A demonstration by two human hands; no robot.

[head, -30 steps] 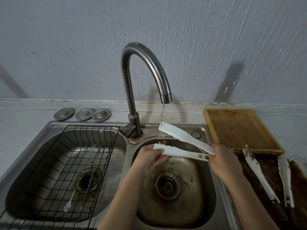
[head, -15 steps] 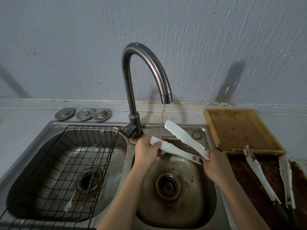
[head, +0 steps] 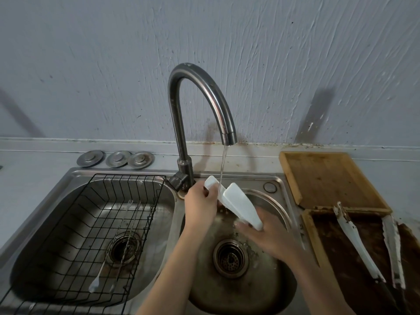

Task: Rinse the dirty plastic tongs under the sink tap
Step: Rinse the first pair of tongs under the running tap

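Note:
White plastic tongs (head: 238, 205) are held over the right sink basin (head: 268, 294), under the curved steel tap (head: 197, 103). A thin stream of water (head: 222, 169) falls between the two arm tips. My left hand (head: 200, 206) grips the tip of the far arm, near the tap base. My right hand (head: 266, 237) holds the tongs' hinge end from below, with its fingers spread along it.
A black wire rack (head: 95, 233) with thin metal utensils sits in the left basin. Three metal drain plugs (head: 116, 159) lie behind it. To the right are a wooden board (head: 327, 178) and a dark tray (head: 354, 258) bearing soiled white tongs (head: 356, 242).
The tongs have turned and their arms have closed together, with the tips moved left toward the tap base. My left hand rose to the far tip; my right hand slid lower and inward.

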